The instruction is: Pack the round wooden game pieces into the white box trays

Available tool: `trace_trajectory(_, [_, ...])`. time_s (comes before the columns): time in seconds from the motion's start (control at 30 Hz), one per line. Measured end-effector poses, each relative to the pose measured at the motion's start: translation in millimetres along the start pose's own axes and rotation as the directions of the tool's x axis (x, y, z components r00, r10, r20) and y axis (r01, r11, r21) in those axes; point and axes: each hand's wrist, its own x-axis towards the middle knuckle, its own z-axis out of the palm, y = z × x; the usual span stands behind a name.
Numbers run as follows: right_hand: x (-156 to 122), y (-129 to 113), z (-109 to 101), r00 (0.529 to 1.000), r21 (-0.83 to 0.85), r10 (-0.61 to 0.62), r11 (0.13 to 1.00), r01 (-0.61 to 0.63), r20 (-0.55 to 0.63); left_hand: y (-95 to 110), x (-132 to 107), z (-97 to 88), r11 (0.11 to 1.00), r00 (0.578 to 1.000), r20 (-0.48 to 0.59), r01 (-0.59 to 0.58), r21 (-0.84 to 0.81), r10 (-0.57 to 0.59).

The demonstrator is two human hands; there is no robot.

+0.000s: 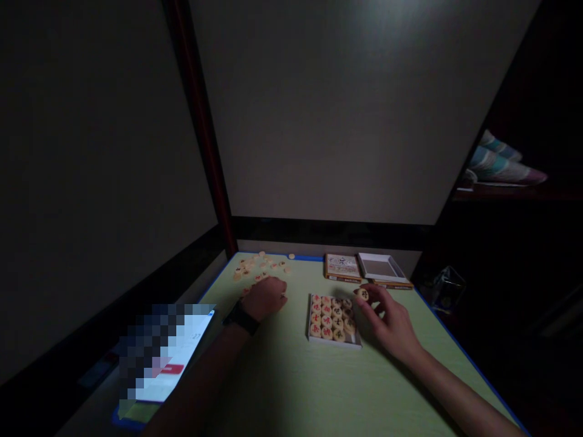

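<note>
Between the thumb and fingers of my right hand is a round wooden Chinese chess piece with a dark character. It is held up beside the far right corner of a shallow white box tray. Rows of chess pieces lie in that tray, red-marked on the left and dark-marked on the right; a gap shows at its near right corner. My left hand, with a dark band at the wrist, is closed left of the tray. A bit of a chess piece shows at its fingertips; the rest is hidden.
Loose chess pieces are scattered at the table's far left. At the back lie a printed box and an open white tray resting on another box. A lit screen stands at the near left. A wall rises behind the green table.
</note>
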Motion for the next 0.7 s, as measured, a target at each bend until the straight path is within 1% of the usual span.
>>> trace_trajectory(0.17, [0.7,-0.2,0.6,1.000,0.019,0.024,1.000,-0.024,0.009,3.3,-1.5,-1.5,1.000,0.999,0.034,0.005,0.017,-0.005])
trace_trajectory(0.3, [0.1,-3.7,1.2,1.000,0.021,0.017,1.000,-0.017,0.003,7.6,-3.0,-4.6,0.999,0.999,0.015,-0.030,0.038,0.030])
trace_trajectory(0.4, [-0.2,-5.1,1.6,1.000,0.030,0.021,0.999,-0.020,-0.001,18.7,-2.4,-11.3,0.998,0.999,-0.001,-0.054,0.013,0.054])
trace_trajectory(0.47, [-0.3,-4.6,2.1,1.000,0.029,0.020,0.999,-0.020,-0.005,34.2,-1.6,-18.3,0.994,0.995,-0.032,-0.092,-0.062,0.090])
trace_trajectory(0.53, [-0.4,-3.4,2.6,1.000,0.026,0.020,0.999,-0.020,-0.008,56.5,-1.2,-25.8,0.966,0.983,-0.064,-0.179,-0.187,0.170])
trace_trajectory(0.6, [-0.5,-2.1,3.1,1.000,0.028,0.023,0.999,-0.023,-0.008,82.3,-1.2,-31.5,0.909,0.963,-0.100,-0.270,-0.316,0.251])
trace_trajectory(0.67, [-0.6,-1.3,3.2,1.000,0.032,0.022,0.999,-0.021,-0.009,106.3,-1.4,-33.8,0.847,0.925,-0.095,-0.375,-0.378,0.367])
trace_trajectory(0.7, [-0.7,-1.1,3.3,1.000,0.035,0.019,0.999,-0.019,-0.010,116.1,-1.3,-33.6,0.833,0.916,-0.091,-0.394,-0.388,0.390])
